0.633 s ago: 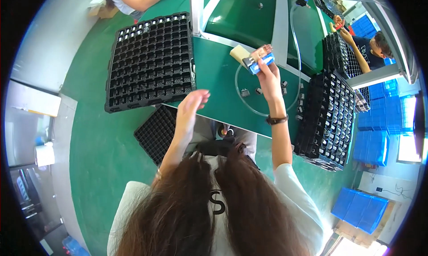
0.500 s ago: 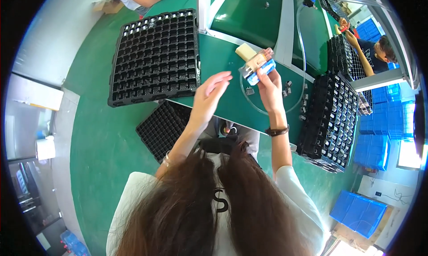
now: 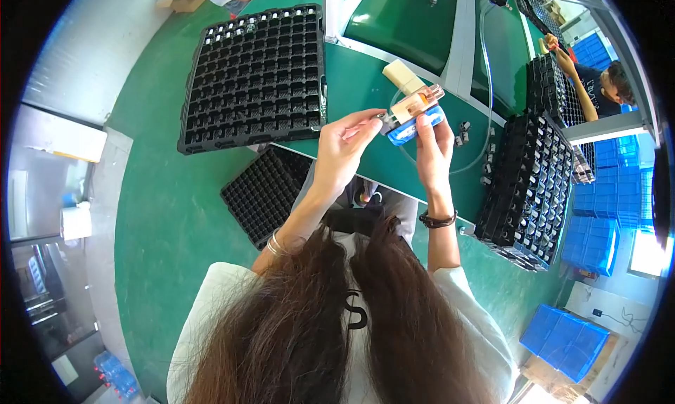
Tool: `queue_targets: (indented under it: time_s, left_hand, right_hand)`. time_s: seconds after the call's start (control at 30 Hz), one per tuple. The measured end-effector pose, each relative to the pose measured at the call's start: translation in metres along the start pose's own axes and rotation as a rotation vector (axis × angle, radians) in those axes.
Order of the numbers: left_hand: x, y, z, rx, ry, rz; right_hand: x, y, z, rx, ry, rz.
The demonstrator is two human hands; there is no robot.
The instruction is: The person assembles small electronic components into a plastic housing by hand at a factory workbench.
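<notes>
My right hand (image 3: 434,145) holds a small blue and tan block-shaped part (image 3: 415,114) up over the green worktable (image 3: 365,87). My left hand (image 3: 343,145) has come in from the left, and its fingertips pinch the left end of the same part. A cream rectangular block (image 3: 402,76) lies on the table just behind the part. A large black grid tray (image 3: 254,77) lies on the table to the left of both hands.
A stack of black trays (image 3: 531,182) holding small parts stands at the right. Another black tray (image 3: 267,189) sits lower, under the table edge. Several small dark pieces (image 3: 464,131) lie on the table. Another person (image 3: 598,87) works at far right. Blue crates (image 3: 566,341) sit on the floor.
My left hand has moved right and up from near the table's front edge to meet the part held by my right hand. My right hand has stayed about where it was.
</notes>
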State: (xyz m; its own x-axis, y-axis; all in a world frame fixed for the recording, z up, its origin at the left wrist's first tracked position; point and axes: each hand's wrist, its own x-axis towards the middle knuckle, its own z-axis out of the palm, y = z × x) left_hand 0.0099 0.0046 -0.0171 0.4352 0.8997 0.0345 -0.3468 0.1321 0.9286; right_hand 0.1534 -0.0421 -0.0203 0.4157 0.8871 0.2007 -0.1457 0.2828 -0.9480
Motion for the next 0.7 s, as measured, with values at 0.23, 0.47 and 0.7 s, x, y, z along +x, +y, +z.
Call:
queue_targets:
  time_s: [0.23, 0.47, 0.7]
  left_hand:
    - [-0.005, 0.003, 0.000, 0.036, -0.006, 0.026]
    - [-0.005, 0.000, 0.002, -0.068, -0.022, -0.014]
    - [-0.003, -0.004, 0.004, -0.003, 0.007, -0.034]
  right_hand:
    - [-0.006, -0.003, 0.005, 0.050, 0.011, 0.020]
    - [-0.009, 0.001, -0.001, -0.001, -0.027, 0.103]
    - [-0.009, 0.008, -0.002, 0.194, 0.019, 0.148]
